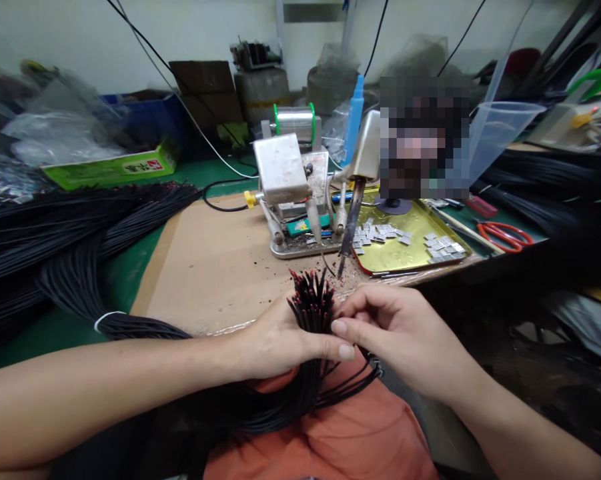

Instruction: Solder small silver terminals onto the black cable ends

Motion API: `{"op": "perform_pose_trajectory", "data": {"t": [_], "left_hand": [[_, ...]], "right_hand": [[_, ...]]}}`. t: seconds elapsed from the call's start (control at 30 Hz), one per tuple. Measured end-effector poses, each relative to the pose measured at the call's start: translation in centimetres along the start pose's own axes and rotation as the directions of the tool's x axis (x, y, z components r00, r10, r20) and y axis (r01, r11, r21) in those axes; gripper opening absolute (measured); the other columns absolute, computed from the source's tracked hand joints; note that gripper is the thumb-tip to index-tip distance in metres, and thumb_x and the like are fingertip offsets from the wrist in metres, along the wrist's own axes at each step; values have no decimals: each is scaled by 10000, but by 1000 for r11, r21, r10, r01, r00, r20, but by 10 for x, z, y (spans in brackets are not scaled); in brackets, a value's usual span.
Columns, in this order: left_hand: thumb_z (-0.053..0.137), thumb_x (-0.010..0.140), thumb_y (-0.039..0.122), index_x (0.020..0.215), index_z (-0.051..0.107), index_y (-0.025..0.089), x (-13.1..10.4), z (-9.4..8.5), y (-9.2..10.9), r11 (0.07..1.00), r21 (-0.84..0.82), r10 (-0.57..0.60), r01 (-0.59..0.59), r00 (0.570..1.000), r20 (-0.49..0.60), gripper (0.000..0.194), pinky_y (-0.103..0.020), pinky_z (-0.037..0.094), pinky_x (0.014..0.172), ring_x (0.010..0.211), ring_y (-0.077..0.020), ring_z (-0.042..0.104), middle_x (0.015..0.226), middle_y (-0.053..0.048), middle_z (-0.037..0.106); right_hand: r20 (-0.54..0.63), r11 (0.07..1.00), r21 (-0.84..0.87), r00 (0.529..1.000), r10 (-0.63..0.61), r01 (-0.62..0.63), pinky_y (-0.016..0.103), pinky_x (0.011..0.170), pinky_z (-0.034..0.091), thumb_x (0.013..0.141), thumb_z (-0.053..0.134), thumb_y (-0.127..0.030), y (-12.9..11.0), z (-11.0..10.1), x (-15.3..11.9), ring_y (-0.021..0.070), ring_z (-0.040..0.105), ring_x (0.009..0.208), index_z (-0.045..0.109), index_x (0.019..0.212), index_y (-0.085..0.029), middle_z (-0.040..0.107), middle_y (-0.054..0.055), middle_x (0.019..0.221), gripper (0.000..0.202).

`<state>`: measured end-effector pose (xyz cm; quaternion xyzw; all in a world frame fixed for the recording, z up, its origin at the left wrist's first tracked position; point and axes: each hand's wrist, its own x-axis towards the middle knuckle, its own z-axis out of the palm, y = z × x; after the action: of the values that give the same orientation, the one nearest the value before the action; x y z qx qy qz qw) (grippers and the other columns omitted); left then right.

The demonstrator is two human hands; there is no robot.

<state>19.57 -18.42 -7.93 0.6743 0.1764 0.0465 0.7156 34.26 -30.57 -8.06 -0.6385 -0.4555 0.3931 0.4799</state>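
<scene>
A thick bundle of black cables (313, 303) stands upright above my lap, its cut ends showing red wire tips. My left hand (285, 340) is wrapped round the bundle just below those tips, thumb across the front. Beside it, my right hand (380, 320) pinches at the bundle's right edge, thumb and forefinger pressed together on black cable there. The exact strands between these fingers are partly hidden. Below the hands the cables curve down over the orange cloth (330, 440) on my lap. Just beyond the tips, a soldering iron (350, 220) points down from its mount.
A soldering stand (283, 173) with a solder spool (295, 123) stands on the cardboard sheet (205, 267). A gold tray (420, 227) holds several small metal pieces. Red-handled scissors (505, 235) lie at the right. More black cables (80, 247) are heaped at the left.
</scene>
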Motion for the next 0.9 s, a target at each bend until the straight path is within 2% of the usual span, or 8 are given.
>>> {"op": "perform_pose_trajectory", "data": {"t": [0.1,0.17,0.23,0.4,0.67,0.9], "left_hand": [[835,715,336,760,664,157,-1,-1,0,1000,-13,-28,27,993,-117,252,-263,495,691,718,-151,586,726,1,628],[834,720,342,775,676,153,-1,-1,1,999,-35,-35,30,988,-152,253,-247,484,664,687,-138,574,705,6,626],[829,732,340,810,695,149,-2,-1,2,999,-35,-41,36,987,-158,246,-234,476,649,673,-126,571,708,7,637],[815,752,357,805,702,131,-3,-1,8,996,-8,-84,84,984,-155,259,-221,466,591,611,-117,573,654,4,641],[827,720,369,808,677,144,-2,1,4,997,-1,-76,77,981,-181,285,-229,468,554,580,-122,561,628,10,615],[828,714,337,797,671,128,-3,0,5,997,28,-66,72,979,-191,274,-221,457,552,579,-110,548,633,14,605]], "right_hand": [[-40,997,78,999,-5,8,253,607,486,833,748,-337,1,-3,3,138,598,674,724,810,-184,690,15,751,157],[-43,990,137,999,-11,17,248,644,518,830,760,-360,1,-6,5,139,637,701,736,825,-189,713,16,774,173],[-37,989,144,999,-26,31,232,658,530,843,750,-344,-1,-8,5,132,659,715,753,840,-198,732,11,792,146],[-23,999,46,999,-25,26,211,577,503,870,698,-248,-4,-16,3,119,646,646,783,860,-227,730,-6,747,88],[-29,998,-54,999,33,-35,233,539,462,813,712,-227,-3,-23,1,132,609,599,784,790,-218,709,1,672,76],[-39,990,-133,999,37,-42,230,543,442,802,722,-223,-4,-24,0,134,592,630,802,842,-225,720,3,707,89]]}}
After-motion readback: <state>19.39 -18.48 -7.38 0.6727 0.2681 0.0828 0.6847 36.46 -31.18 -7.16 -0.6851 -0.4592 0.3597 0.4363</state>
